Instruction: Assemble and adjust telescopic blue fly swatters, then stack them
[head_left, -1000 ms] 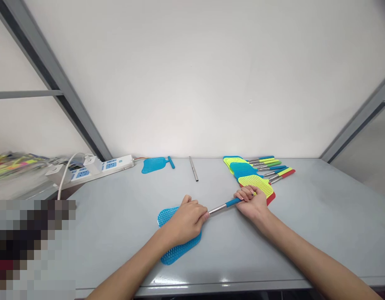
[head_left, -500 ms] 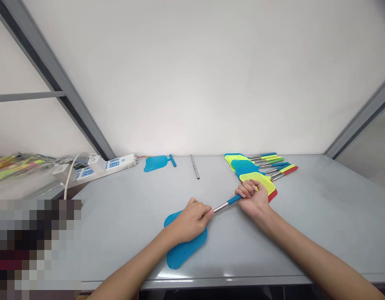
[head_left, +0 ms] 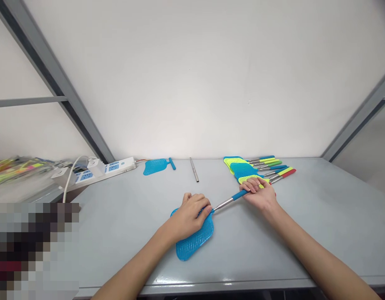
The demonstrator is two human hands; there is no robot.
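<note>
A blue fly swatter point(head_left: 195, 243) with a perforated head, a silver metal shaft and a blue grip slants across the front of the table. My left hand point(head_left: 194, 214) is closed over the upper part of its head, with the thumb by the neck. At the other end, my right hand point(head_left: 260, 193) holds the blue grip, palm turned up and fingers curled round it. Just behind my right hand lies a pile of fly swatters point(head_left: 244, 170) in blue, yellow and red, partly hidden by the hand, their handles pointing right.
Near the wall lie a loose blue swatter head point(head_left: 155, 166), a short blue grip point(head_left: 172, 163) and a silver metal rod point(head_left: 194, 170). A white power strip point(head_left: 122, 165) with plugs and a cable runs along the left. Blurred colourful items point(head_left: 17, 168) lie further left.
The held swatter and both hands have shifted slightly right in the view. More of the head and its neck now shows beside my left hand.
</note>
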